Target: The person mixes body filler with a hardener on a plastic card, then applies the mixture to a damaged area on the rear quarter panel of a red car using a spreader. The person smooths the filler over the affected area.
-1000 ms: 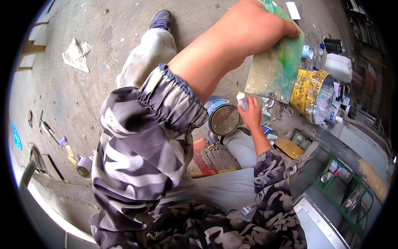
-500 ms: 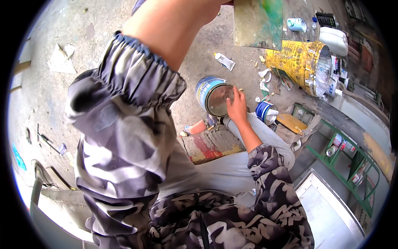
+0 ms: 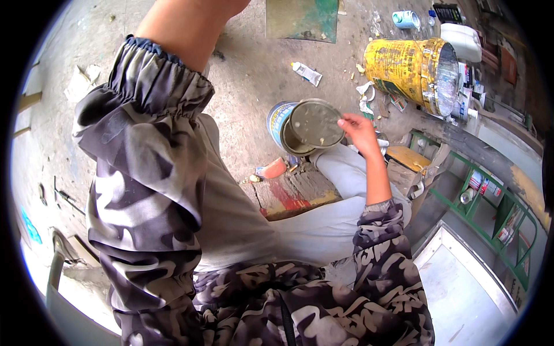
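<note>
My right hand (image 3: 361, 131) grips the round lid (image 3: 317, 123) by its right edge, thumb and fingers pinched on it. The lid is tilted above the mouth of a blue and white can (image 3: 277, 122), and grey material (image 3: 296, 143) shows inside the can below it. My left arm reaches far forward, and only the edge of my left hand (image 3: 235, 4) shows at the top border, its fingers out of frame. To its right is a flat panel (image 3: 301, 21) with green smears; whether that hand holds it is hidden.
A white tube (image 3: 306, 74) lies on the concrete floor beyond the can. At the right are a paint-stained yellow bucket (image 3: 398, 68) on its side, a white jug (image 3: 461, 41) and a green metal rack (image 3: 450, 203). A worn wooden board (image 3: 294, 193) lies between my legs.
My right hand has raised the lid off the can's mouth and shifted slightly right. My left arm and the green-smeared panel have moved left, away from the yellow bucket.
</note>
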Available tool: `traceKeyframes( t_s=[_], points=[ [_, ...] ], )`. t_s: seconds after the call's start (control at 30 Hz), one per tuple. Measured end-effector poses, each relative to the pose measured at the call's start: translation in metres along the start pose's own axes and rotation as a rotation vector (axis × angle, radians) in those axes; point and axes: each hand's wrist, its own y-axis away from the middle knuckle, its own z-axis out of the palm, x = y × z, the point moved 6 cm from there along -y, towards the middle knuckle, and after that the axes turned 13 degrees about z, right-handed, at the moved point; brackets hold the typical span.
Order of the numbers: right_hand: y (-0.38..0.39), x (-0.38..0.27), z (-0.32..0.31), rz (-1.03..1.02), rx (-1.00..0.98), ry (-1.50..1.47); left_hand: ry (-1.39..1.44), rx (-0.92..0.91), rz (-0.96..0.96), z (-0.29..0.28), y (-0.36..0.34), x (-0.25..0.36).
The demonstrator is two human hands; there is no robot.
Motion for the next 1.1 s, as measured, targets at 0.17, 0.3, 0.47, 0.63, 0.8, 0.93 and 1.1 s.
traceKeyframes(
  t_s=[0.17,0.3,0.47,0.63,0.8,0.93,1.1],
  points=[
    [-0.026,-0.057,-0.008,0.044,0.029,-0.327,-0.112,0.014,-0.058,0.004,0.005,0.013],
    [-0.088,-0.05,0.061,0.258,-0.12,-0.357,-0.284,0.0,-0.081,0.004,0.004,0.025],
    [-0.154,-0.01,0.116,0.364,0.04,0.052,-0.683,-0.255,0.358,0.011,0.005,0.028],
    [-0.117,-0.049,0.104,0.116,0.168,0.502,-0.415,-0.168,0.166,-0.004,0.009,0.013],
    [-0.032,-0.018,0.009,-0.158,0.258,0.794,-0.103,-0.121,-0.1,0.016,0.005,-0.02],
    [0.07,0.083,-0.043,0.139,-0.057,1.202,0.258,-0.223,-0.123,0.056,0.014,-0.052],
    [0.145,0.031,-0.04,0.055,-0.31,0.27,0.451,-0.323,-0.252,0.12,0.063,-0.074]
  ],
)
